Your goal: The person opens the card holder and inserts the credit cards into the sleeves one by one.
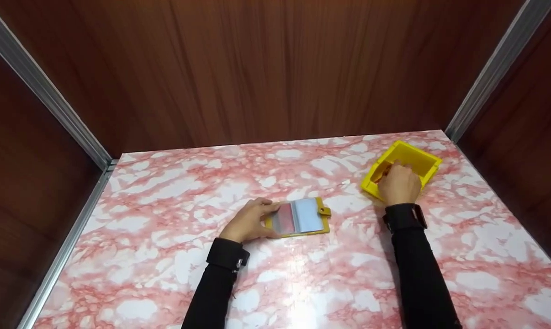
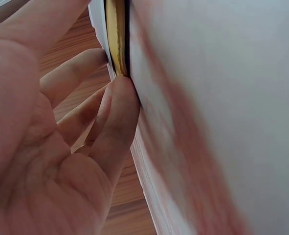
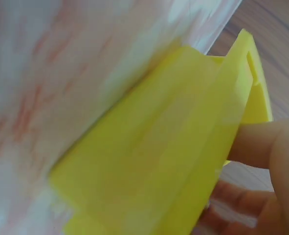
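An opened yellow card holder (image 1: 325, 225) with clear plastic sleeves lies on the table, a snap tab sticking out on its right. My left hand (image 1: 249, 220) holds its left end, thumb at the near edge and fingers at the far side. In the left wrist view, fingertips (image 2: 123, 90) touch the yellow edge of the card holder (image 2: 116, 34). My right hand (image 1: 400, 183) reaches into a yellow plastic bin (image 1: 419, 160). Something orange-red (image 1: 385, 172) shows beside its fingers. In the right wrist view, the wall of the bin (image 3: 149, 142) hides the fingertips.
The table (image 1: 175, 283) has a pink and white marbled top. Dark wood-grain panels (image 1: 266, 68) rise behind it and at both sides, joined by metal corner strips (image 1: 51, 82). The bin stands near the far right corner.
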Motion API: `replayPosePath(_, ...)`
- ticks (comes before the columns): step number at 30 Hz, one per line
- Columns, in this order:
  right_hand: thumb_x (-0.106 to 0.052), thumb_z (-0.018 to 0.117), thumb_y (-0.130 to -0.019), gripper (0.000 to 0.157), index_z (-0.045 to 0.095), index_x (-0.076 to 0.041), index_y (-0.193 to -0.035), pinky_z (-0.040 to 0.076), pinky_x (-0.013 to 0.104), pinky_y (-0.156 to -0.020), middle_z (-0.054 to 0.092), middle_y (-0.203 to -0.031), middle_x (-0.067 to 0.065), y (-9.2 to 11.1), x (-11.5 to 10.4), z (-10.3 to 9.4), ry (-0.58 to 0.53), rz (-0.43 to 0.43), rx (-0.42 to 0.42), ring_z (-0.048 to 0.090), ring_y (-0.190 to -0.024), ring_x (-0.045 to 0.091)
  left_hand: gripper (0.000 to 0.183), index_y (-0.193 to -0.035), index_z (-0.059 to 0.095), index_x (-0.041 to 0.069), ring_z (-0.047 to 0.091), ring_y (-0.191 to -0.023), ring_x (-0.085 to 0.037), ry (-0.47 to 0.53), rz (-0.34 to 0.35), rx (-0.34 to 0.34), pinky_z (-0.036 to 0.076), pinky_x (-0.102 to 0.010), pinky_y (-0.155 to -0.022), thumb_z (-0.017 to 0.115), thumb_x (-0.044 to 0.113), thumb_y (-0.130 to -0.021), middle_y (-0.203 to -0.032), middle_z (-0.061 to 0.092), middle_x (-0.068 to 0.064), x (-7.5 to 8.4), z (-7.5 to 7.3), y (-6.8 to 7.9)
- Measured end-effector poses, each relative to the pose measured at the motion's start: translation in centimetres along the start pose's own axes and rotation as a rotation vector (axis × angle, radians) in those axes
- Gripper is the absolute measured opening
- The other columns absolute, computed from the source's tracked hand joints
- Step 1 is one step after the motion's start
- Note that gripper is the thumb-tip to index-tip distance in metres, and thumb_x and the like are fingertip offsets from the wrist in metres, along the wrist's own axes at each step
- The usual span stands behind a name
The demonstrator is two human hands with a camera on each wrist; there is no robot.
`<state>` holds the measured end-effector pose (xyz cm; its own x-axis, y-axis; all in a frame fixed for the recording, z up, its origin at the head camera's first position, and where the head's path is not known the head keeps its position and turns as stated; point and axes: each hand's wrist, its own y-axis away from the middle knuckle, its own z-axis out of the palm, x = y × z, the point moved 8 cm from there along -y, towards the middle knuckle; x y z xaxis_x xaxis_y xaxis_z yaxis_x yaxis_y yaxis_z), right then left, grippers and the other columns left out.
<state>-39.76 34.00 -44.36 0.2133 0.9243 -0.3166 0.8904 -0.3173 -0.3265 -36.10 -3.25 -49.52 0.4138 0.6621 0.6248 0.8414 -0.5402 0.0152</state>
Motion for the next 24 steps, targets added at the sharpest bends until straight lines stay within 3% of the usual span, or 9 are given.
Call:
replayPosePath(4, -0.023, 0.059, -0.097, 0.054, 0.048, 0.022, -0.123, 0.045, 0.069, -0.099, 0.047, -0.121, 0.047, -0.5, 0.8, 1.5, 0.023, 0.022, -0.153, 0.053, -0.103, 0.06, 0.076, -0.152, 0.054, 0.014, 0.042, -0.144, -0.039, 0.005, 0.001, -0.006, 0.043, -0.051, -0.113, 0.087, 0.027, -0.085, -0.156, 0.045, -0.017, 0.0, 0.1, -0.1)
replayPosePath(8, -0.031, 0.055, -0.099, 0.062, 0.046, 0.023, -0.127, 0.045, 0.068, -0.1, 0.047, -0.124, 0.049, -0.9, 1.7, 2.4, 0.009, 0.058, -0.262, 0.053, -0.108, 0.06, 0.076, -0.151, 0.055, 0.014, 0.042, -0.143, -0.039, 0.001, 0.012, 0.003, 0.043, -0.051, -0.113, 0.088, 0.025, -0.084, -0.155, 0.047, -0.017, 0.0, 0.0, -0.1)
replayPosePath(13, -0.031, 0.065, -0.095, 0.059, 0.058, 0.022, -0.121, 0.049, 0.064, -0.098, 0.061, -0.114, 0.042, -1.4, 2.5, 2.3, 0.004, 0.116, -0.256, 0.06, -0.105, 0.056, 0.076, -0.152, 0.055, 0.016, 0.043, -0.143, -0.038, -0.011, 0.007, 0.002, 0.043, -0.051, -0.114, 0.088, 0.027, -0.084, -0.155, 0.046, -0.016, -0.1, -0.1, -0.2)
replayPosePath(19, -0.026, 0.073, -0.092, 0.059, 0.056, 0.021, -0.122, 0.043, 0.063, -0.105, 0.058, -0.119, 0.042, -1.5, 3.5, 2.6, -0.11, 0.199, -0.277, 0.054, -0.112, 0.056, 0.076, -0.152, 0.055, 0.017, 0.042, -0.143, -0.037, -0.018, -0.013, -0.003, 0.043, -0.049, -0.114, 0.088, 0.03, -0.084, -0.156, 0.046, -0.013, 0.0, 0.0, -0.2)
replayPosePath(24, -0.024, 0.067, -0.096, 0.049, 0.061, 0.021, -0.116, 0.041, 0.064, -0.107, 0.059, -0.118, 0.041, -1.6, 3.3, 3.0, -0.089, 0.158, -0.3, 0.052, -0.113, 0.056, 0.075, -0.151, 0.054, 0.016, 0.043, -0.143, -0.037, -0.023, -0.014, -0.003, 0.044, -0.049, -0.113, 0.087, 0.029, -0.085, -0.156, 0.046, -0.014, 0.0, 0.0, -0.1)
